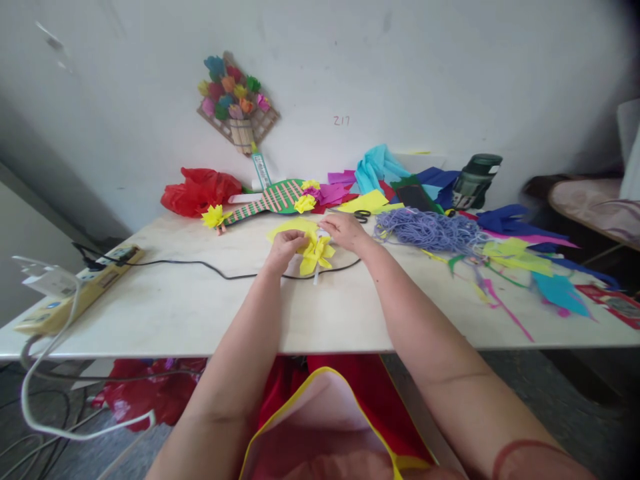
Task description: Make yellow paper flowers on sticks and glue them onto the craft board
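Observation:
A yellow paper flower [317, 257] with loose, crinkled petals is between my hands over the middle of the table. My left hand [286, 249] is closed in a pinch at the flower's left edge. The fingers of my right hand [344, 230] are bent together at its upper right side, also gripping it; the fingertips are partly hidden. A thin whitish strip or stick [316, 275] sticks out below the petals. Behind the flower, next to my left hand, lies a flat yellow sheet [280, 230].
Scissors [361, 215], a heap of purple string [430, 230] and coloured paper scraps [520, 257] lie to the right. A green flower-trimmed guitar-shaped craft [280, 198] stands behind. At left is a power strip [80, 290]; its black cable [215, 270] crosses the table. A dark bottle [477, 181] stands at the back.

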`<state>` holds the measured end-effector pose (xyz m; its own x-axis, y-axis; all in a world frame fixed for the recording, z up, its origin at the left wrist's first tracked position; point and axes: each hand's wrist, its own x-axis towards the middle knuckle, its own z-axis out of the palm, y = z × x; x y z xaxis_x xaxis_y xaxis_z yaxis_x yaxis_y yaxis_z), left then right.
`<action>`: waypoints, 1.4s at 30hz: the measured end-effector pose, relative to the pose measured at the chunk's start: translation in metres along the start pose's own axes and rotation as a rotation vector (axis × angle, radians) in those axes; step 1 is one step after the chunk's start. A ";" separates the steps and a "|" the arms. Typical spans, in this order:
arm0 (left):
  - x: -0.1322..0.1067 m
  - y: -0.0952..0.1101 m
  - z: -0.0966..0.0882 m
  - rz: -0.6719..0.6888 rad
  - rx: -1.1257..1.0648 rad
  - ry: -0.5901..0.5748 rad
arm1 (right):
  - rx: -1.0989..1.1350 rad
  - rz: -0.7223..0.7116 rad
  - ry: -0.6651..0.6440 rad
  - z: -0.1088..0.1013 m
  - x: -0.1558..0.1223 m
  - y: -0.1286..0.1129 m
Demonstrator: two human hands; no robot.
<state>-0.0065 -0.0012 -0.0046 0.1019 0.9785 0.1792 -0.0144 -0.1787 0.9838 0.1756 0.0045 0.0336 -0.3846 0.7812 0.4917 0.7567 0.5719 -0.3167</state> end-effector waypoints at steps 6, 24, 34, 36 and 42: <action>0.000 0.001 -0.001 -0.008 0.009 -0.029 | -0.041 -0.003 0.001 -0.005 -0.002 -0.001; -0.001 0.001 0.000 0.055 0.039 -0.074 | -0.028 -0.018 -0.123 -0.005 -0.001 0.002; -0.003 0.004 0.000 0.058 0.076 -0.083 | 0.038 -0.079 -0.159 0.003 0.001 0.012; -0.002 0.003 0.000 0.049 0.062 -0.083 | 0.057 -0.097 -0.157 0.002 0.001 0.013; -0.002 0.004 0.001 0.005 -0.001 -0.102 | 0.045 -0.101 -0.140 0.002 0.001 0.010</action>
<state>-0.0055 -0.0042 -0.0011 0.2022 0.9621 0.1830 -0.0157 -0.1837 0.9829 0.1816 0.0115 0.0291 -0.5293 0.7447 0.4064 0.6873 0.6573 -0.3093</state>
